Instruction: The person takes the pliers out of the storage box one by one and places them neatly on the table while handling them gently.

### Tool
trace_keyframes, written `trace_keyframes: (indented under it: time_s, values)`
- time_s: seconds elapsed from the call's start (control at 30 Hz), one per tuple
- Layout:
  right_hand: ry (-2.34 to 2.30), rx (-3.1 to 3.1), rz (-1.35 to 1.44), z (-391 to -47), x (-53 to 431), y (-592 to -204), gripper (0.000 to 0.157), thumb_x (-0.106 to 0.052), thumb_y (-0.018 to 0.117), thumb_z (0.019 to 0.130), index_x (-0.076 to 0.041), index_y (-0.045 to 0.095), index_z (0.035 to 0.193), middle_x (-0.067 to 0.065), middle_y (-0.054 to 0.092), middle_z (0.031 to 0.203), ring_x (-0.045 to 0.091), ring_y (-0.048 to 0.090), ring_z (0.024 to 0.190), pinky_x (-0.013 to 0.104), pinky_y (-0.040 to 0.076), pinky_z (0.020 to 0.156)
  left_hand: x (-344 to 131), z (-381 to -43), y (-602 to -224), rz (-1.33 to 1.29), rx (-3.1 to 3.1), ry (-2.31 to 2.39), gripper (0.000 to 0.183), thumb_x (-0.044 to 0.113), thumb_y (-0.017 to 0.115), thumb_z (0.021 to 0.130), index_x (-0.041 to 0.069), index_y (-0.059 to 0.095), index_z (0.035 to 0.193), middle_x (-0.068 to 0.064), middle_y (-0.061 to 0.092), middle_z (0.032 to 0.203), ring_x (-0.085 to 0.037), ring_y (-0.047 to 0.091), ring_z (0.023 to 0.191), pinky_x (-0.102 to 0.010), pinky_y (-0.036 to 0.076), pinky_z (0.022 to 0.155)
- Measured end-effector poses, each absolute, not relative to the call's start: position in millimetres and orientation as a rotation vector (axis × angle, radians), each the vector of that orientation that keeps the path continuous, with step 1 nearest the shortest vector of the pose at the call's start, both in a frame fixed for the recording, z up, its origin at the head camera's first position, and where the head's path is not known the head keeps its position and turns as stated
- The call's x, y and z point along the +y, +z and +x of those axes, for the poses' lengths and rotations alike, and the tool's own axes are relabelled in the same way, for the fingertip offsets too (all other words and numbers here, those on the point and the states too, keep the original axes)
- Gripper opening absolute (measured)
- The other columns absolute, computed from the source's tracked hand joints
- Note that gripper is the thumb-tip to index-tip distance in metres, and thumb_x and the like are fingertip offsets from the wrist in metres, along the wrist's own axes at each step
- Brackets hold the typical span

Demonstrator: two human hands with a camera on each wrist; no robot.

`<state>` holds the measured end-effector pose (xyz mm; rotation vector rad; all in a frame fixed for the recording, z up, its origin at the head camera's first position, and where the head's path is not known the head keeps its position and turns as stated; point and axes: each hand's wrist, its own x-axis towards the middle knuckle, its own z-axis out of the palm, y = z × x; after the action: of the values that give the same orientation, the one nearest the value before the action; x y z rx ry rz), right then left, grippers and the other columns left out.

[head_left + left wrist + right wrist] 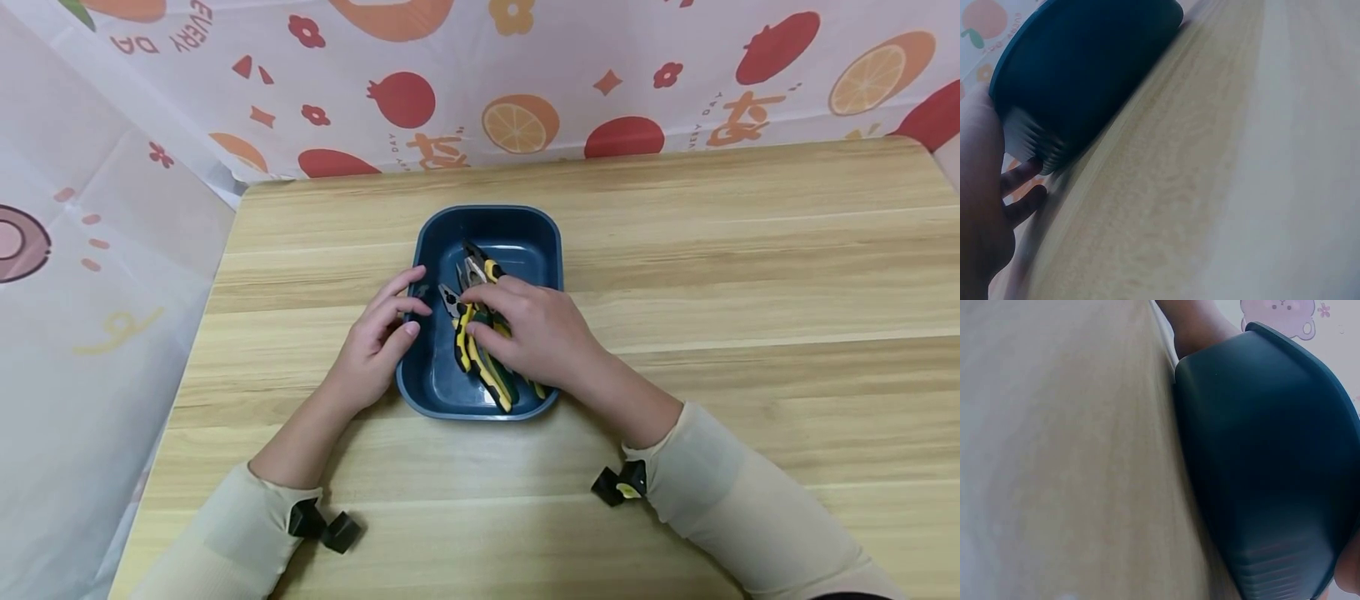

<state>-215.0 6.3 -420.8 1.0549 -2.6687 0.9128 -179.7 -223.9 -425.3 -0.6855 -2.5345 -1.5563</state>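
Observation:
A dark blue plastic bin stands on the table, with several pliers in it. Their handles are yellow, black and green; the metal heads point toward the bin's far side. My left hand holds the bin's left rim, some fingertips and the thumb over the edge and other fingers against the ridged outer wall in the left wrist view. Reaching in from the right, my right hand grips pliers, thumb and index finger at the handles. Its other fingers are hidden in the head view, and which pliers it holds I cannot tell.
The light wooden table extends on both sides of the bin. A fruit-patterned cloth hangs along the far edge, and another pale sheet hangs at the left. Small black devices are strapped at both sleeve cuffs.

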Motion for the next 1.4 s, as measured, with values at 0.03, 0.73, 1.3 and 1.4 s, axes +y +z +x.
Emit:
trace_keyframes:
  time_s: [0.03,0.73,1.3,1.4]
  values:
    - [0.916,-2.667,1.054,-215.1,6.4,-420.9,0.033,-0.037,0.06,0.089,-0.024,0.061,0.12,-0.004,0.064,0.103,0.007,0.056,0.082,0.026,0.048,0.069,-223.7,-180.0,-425.5,-0.687,-2.535,-1.556,0.018,-0.005,0.045,0.093,-0.008,0.056,0.106,-0.016,0.034,0.149,-0.027,0.032,0.136,-0.018,0.039,0.086]
    - [0.923,-2.667,1.064,-215.2,6.6,-422.1,0.031,-0.036,0.06,0.09,-0.023,0.062,0.118,-0.004,0.064,0.104,0.01,0.059,0.085,0.028,0.048,0.07,-222.6,-180.9,-428.5,-0.689,-2.529,-1.559,0.018,-0.006,0.044,0.092,-0.009,0.056,0.105,-0.017,0.034,0.148,-0.028,0.031,0.138,-0.018,0.039,0.085]
    - [0.939,-2.666,1.058,-215.0,7.0,-421.1,0.03,-0.035,0.059,0.09,-0.023,0.062,0.117,-0.004,0.064,0.103,0.009,0.058,0.085,0.027,0.048,0.07,-222.1,-181.2,-428.3,-0.7,-2.515,-1.552,0.018,-0.008,0.045,0.091,-0.01,0.056,0.105,-0.017,0.035,0.148,-0.032,0.033,0.135,-0.018,0.04,0.083]
    - [0.938,-2.66,1.058,-214.7,7.1,-421.2,0.03,-0.036,0.06,0.09,-0.023,0.062,0.117,-0.004,0.063,0.102,0.01,0.058,0.083,0.027,0.048,0.069,-222.0,-181.1,-428.1,-0.693,-2.519,-1.554,0.018,-0.008,0.044,0.091,-0.01,0.056,0.105,-0.017,0.035,0.148,-0.031,0.033,0.135,-0.018,0.04,0.083]
